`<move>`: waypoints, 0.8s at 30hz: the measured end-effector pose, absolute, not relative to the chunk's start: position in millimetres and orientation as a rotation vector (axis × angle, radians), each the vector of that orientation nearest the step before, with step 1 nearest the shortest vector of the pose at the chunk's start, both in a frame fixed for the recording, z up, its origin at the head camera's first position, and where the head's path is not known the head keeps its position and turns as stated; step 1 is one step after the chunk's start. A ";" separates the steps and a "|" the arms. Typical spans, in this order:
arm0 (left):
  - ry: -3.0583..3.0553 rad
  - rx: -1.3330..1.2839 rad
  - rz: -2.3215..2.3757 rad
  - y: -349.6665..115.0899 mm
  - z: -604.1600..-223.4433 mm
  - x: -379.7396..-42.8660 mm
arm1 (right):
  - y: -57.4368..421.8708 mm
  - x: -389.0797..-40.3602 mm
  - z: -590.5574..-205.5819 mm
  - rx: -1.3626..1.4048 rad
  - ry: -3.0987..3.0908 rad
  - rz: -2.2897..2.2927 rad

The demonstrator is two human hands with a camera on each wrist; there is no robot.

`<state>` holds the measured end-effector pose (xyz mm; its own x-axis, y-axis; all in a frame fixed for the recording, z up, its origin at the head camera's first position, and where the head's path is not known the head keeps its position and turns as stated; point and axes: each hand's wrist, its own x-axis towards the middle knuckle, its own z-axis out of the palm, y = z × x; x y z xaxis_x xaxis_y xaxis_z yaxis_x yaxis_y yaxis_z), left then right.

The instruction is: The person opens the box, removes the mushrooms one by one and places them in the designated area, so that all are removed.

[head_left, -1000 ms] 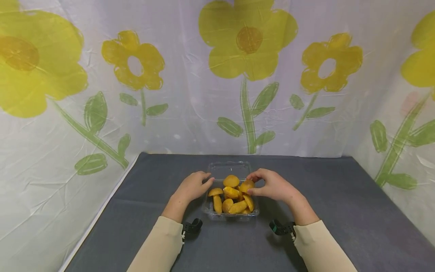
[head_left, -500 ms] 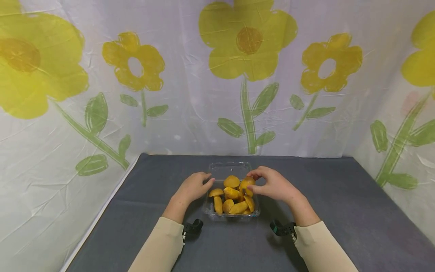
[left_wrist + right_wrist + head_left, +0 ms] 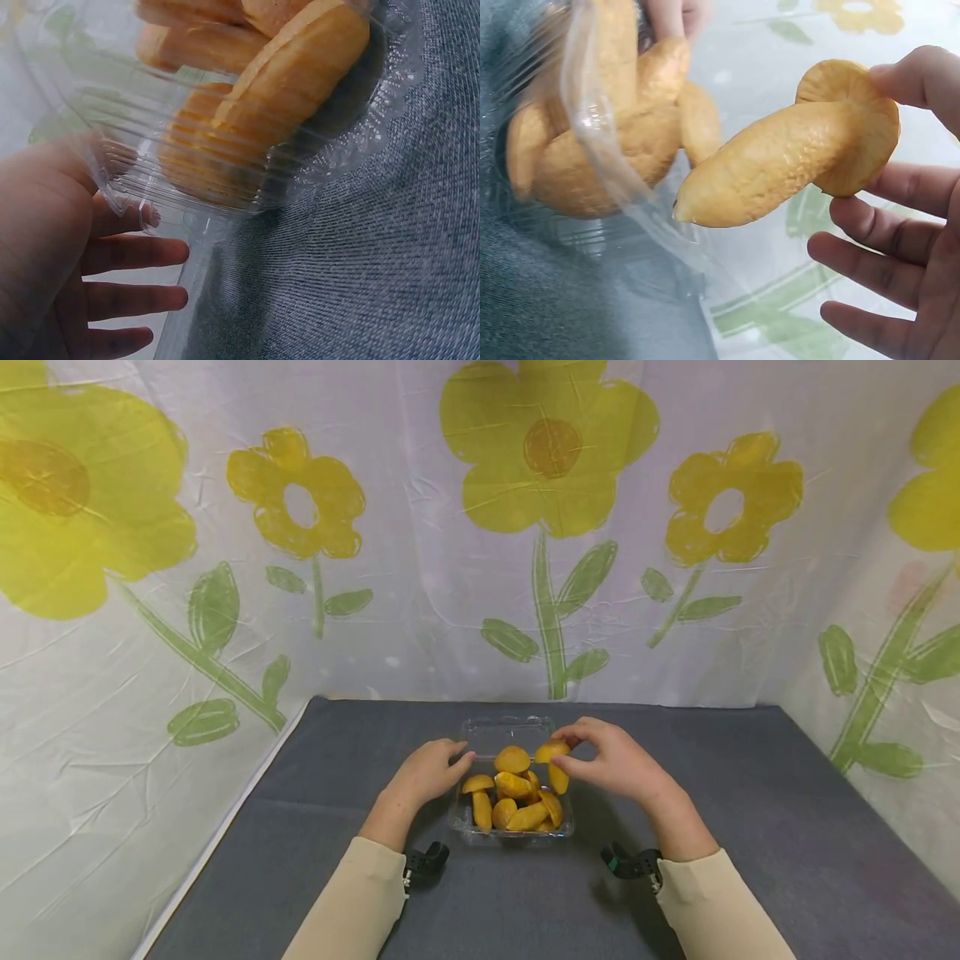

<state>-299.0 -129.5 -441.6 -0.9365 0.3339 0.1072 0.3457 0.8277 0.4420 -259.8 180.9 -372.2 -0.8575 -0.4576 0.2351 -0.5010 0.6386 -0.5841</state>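
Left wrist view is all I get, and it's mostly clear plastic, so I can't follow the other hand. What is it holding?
Observer: The right hand pinches one yellow mushroom by its cap.
Operator: Is it inside the tray?
Observer: No, the head view shows it lifted above the tray, at the right rim.
Operator: And my left hand?
Observer: The left hand rests against the tray's left side.

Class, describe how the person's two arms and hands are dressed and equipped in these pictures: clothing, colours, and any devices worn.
Both arms wear long cream-beige sleeves, the left sleeve and right sleeve ending at the wrists. The left hand and right hand are bare, with no gloves. Under each wrist sits a small black camera mount; the right one shows a green detail.
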 end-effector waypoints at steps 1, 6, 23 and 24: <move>-2.979 -0.552 -0.725 -129.4 -441.5 -299.0 | 181.9 -259.1 -371.0 0.809 -2.783 1.026; -2.979 -0.547 -0.716 -128.4 -440.7 -298.8 | 187.8 -257.2 -365.5 0.775 -2.782 1.027; -3.000 -0.521 -0.732 -127.2 -442.4 -298.4 | 211.4 -258.0 -355.8 0.682 -2.777 1.059; -2.999 -0.521 -0.733 -127.1 -443.0 -298.3 | 212.4 -258.4 -356.0 0.675 -2.782 1.063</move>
<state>-298.3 -127.1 -443.0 -0.9446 0.3161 0.0884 0.3213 0.8351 0.4466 -258.4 212.4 -356.0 -0.8986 -0.3712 0.2338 -0.4325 0.6606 -0.6136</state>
